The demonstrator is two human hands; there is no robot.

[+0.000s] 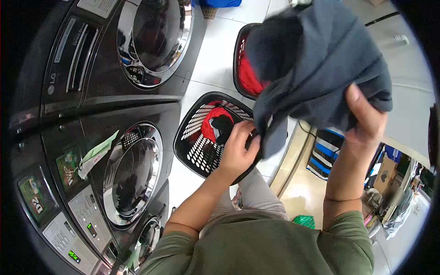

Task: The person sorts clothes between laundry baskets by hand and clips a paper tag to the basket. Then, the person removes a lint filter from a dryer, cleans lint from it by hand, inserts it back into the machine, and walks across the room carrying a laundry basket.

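A dark grey garment [321,68] hangs raised and bunched at the upper right, its far part blurred by motion. My right hand [366,112] is closed on its lower right edge, thumb on top. Lower and to the left, my left hand [238,149] has its fingers and thumb curled at the garment's hanging left edge, over the side of a black laundry basket [185,158]. Inside that perforated basket lie a red cloth [210,123] and a black cloth [223,128]. The exact grip of the left fingers is partly hidden.
Dark front-loading machines [105,107] with round glass doors line the left side. A second black basket [236,73] with red cloth [250,78] stands beyond, partly covered by the garment. A striped bag [324,153] sits at the right, and a green package [304,222] lies near my legs.
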